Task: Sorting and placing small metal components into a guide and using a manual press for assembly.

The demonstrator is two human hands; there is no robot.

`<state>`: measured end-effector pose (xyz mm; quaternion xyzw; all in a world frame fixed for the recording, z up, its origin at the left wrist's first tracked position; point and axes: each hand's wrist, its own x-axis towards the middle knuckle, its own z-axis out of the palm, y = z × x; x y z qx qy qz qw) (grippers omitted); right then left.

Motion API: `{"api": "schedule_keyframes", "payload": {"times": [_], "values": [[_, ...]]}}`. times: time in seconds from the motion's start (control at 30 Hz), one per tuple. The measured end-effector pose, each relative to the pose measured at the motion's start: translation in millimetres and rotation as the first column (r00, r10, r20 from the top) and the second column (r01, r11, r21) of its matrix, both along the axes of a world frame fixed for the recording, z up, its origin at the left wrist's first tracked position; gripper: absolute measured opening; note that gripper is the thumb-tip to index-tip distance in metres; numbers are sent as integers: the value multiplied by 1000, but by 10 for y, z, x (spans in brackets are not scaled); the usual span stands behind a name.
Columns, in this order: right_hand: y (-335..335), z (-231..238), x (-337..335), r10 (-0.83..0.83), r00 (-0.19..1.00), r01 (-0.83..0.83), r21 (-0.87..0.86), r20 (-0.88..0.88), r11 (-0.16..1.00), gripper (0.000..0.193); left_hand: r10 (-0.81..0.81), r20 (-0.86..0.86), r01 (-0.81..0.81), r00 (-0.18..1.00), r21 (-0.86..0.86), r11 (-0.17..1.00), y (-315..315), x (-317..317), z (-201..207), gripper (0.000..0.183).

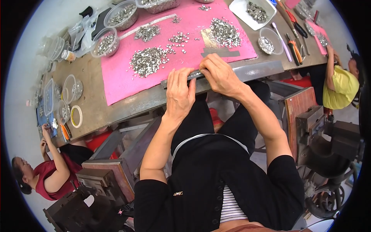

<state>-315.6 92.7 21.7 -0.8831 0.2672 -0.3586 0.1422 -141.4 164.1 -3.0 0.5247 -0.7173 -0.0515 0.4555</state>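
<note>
At the near edge of the bench, my left hand [179,92] lies over a narrow dark metal strip [196,75], fingers across its far side and thumb on the near side. My right hand [222,75] is closed at the strip's right part, its fingers bent down over it. Small shiny bits show along the strip between my hands; whatever else the right fingertips pinch is hidden. Just beyond, on a pink mat [116,85], lie a pile of small silver metal pieces [147,62] and a second pile [225,33], with smaller heaps between them.
Clear plastic tubs [105,43] of metal parts stand at the far left of the mat. To the right are a white tray [253,13], a small round tub [269,41], a toothbrush [281,41] and pliers [296,50]. Co-workers sit left [54,176] and right [342,87].
</note>
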Motion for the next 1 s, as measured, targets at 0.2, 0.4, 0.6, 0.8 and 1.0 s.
{"api": "schedule_keyframes", "payload": {"times": [0.2, 0.4, 0.6, 0.8, 1.0], "values": [[-2, -18, -18, -10, 1000, 10, -15, -12, 1000, 13, -5, 4, 5, 1000, -8, 1000, -2, -1, -16, 36], [-35, 39, -37, 19, 998, -20, -16, -55, 1000, 14, -9, 7, 9, 1000, -14, 1000, -16, 1, 0, 35], [-18, 119, -18, 12, 981, -44, -160, -193, 986, 16, 24, -6, -24, 1000, -19, 1000, 6, -11, 27, 36], [83, 169, -30, -65, 946, -42, -319, -319, 947, 16, 14, -36, -14, 999, 10, 1000, 43, -30, 18, 37], [61, 139, -14, -24, 957, -62, -285, -290, 957, 18, -14, -67, 17, 998, 42, 999, 10, 35, 123, 36]]}}
